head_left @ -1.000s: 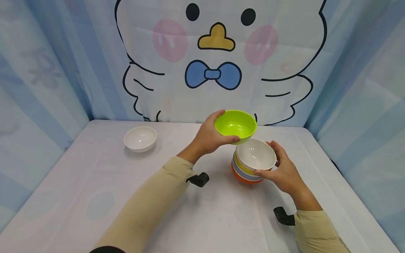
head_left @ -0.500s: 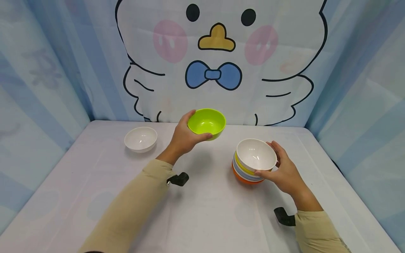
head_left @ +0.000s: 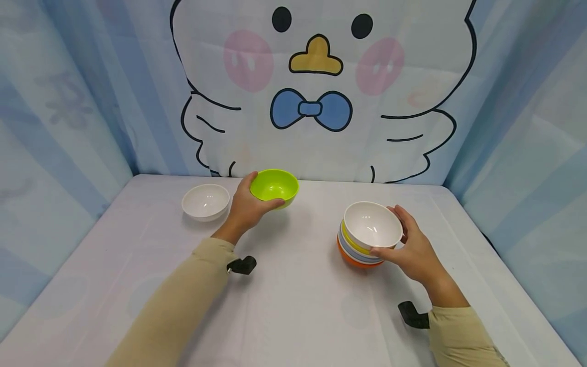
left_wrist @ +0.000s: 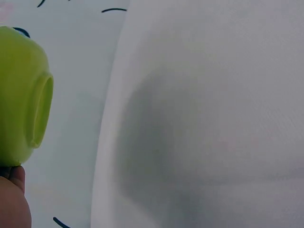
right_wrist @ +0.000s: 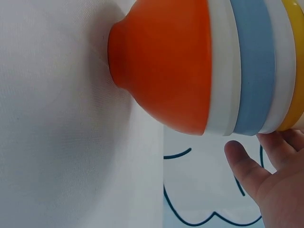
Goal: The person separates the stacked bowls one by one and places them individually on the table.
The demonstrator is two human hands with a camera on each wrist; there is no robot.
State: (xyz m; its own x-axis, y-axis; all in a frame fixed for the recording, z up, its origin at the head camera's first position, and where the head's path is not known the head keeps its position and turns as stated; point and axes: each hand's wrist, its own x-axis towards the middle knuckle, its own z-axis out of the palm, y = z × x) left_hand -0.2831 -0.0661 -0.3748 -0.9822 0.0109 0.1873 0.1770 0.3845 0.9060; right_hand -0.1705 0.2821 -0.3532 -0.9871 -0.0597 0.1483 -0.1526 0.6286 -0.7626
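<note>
My left hand (head_left: 245, 208) grips a bright green bowl (head_left: 274, 186) by its left side, thumb along the near rim. In the left wrist view, the green bowl's foot (left_wrist: 43, 111) is off the tabletop. My right hand (head_left: 415, 252) holds the right side of a stack of nested bowls, its fingers and thumb about the upper rims. A white bowl (head_left: 372, 224) tops the stack. Below it come a yellow bowl (right_wrist: 298, 57), a white one, a light blue bowl (right_wrist: 254, 66), another white one and an orange bowl (right_wrist: 166, 66) at the bottom.
A single white bowl (head_left: 205, 203) stands upright at the back left of the white-covered table (head_left: 298, 306), left of my left hand. Behind the table hangs a blue and white curtain (head_left: 312, 153) with a cartoon figure; more curtains flank both sides.
My left hand has carried the green bowl leftward from above the stack, and lowered it a little in the last half second. The right hand and stack have stayed put.
</note>
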